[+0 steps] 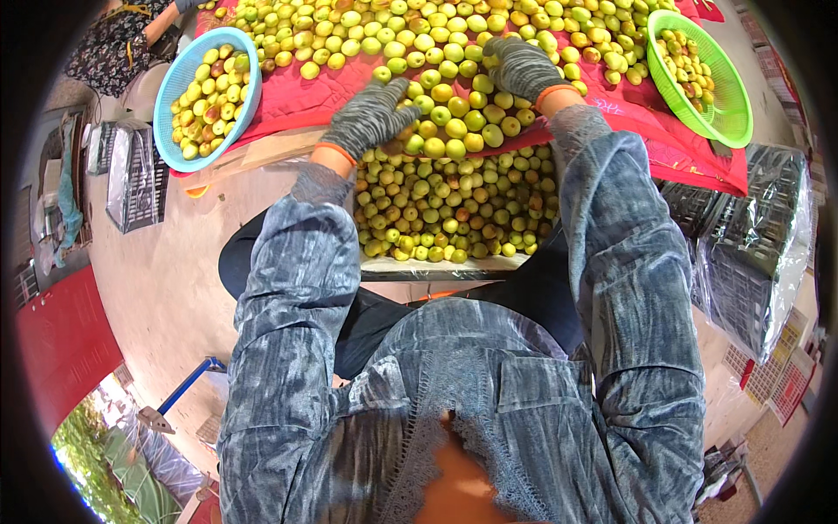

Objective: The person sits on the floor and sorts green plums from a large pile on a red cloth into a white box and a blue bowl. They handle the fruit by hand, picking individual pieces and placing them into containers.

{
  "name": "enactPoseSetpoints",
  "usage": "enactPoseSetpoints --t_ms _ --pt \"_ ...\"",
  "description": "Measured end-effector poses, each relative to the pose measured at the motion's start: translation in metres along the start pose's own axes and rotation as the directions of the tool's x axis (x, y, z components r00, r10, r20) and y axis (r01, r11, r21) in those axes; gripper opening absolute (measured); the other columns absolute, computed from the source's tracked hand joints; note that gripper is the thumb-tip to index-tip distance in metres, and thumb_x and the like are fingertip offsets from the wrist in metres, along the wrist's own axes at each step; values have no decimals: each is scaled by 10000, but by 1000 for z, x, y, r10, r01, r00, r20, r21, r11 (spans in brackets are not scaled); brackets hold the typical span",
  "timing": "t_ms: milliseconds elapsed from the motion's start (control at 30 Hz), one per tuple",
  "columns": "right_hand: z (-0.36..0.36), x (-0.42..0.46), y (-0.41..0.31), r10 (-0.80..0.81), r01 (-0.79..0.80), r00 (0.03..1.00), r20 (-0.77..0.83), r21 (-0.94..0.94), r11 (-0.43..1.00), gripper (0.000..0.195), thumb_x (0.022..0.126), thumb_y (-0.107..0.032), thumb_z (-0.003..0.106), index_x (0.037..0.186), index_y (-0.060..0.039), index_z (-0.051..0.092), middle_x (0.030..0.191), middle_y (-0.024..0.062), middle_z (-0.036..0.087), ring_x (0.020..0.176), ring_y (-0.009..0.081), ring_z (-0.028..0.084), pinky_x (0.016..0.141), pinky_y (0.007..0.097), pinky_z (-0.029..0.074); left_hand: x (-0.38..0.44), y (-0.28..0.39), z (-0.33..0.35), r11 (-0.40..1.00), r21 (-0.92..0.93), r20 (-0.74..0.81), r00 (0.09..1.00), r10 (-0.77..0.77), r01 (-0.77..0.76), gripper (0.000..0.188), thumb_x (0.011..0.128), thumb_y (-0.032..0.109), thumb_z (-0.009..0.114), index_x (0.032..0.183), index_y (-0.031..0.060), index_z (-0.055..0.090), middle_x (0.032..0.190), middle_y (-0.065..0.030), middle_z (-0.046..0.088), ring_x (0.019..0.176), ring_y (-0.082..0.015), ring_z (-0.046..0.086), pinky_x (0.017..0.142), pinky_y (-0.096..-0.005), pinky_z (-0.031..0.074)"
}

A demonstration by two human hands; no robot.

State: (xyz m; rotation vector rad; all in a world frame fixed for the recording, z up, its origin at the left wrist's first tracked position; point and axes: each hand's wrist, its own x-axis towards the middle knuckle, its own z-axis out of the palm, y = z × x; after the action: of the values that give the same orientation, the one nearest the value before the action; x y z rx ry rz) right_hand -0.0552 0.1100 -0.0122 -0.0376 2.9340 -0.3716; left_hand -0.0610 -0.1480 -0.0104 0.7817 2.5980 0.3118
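Observation:
Yellow-green fruits with reddish patches, which look like jujubes, lie in a loose pile on a red cloth. At the pile's near left edge is my left hand, in a grey striped knit glove, palm down with thumb and fingers apart and no fruit visible in it. My right hand, gloved alike, rests on the fruits farther right; its curled fingertips are hidden, so whether it grips any cannot be told. Between my forearms, below the cloth's edge, stands a crate lined with pale material and full of the same fruits.
A light-blue basket of redder fruits sits at the table's left, and a green basket at its right. Plastic-wrapped black crates stand on the right floor, others at left. Another person's arm shows at upper left.

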Motion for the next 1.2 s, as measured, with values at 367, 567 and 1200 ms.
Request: enactPoseSetpoints --t_ms 367,567,1200 --pt "14 -41 153 234 -216 911 -340 90 972 402 888 -410 469 1117 -98 580 1060 180 614 994 355 570 847 428 449 -6 6 8 855 -189 -465 811 356 -483 495 816 427 633 1146 60 592 1167 -140 578 1089 -261 547 954 -353 414" --pt "29 -18 168 228 -235 921 -316 17 972 321 852 -343 478 995 -78 592 985 204 620 944 358 585 837 424 457 87 -22 -18 999 -37 -289 956 -44 34 562 832 489 565 1244 110 516 1300 -152 465 1225 -306 412 1032 -438 312" --pt "-10 -30 65 423 -418 903 73 -74 906 752 858 -499 455 1419 -56 222 1386 235 356 1289 375 337 1061 413 287 10 -24 28 973 109 -368 901 229 -203 491 866 381 565 1247 76 518 1331 -133 457 1256 -294 389 1059 -412 270"
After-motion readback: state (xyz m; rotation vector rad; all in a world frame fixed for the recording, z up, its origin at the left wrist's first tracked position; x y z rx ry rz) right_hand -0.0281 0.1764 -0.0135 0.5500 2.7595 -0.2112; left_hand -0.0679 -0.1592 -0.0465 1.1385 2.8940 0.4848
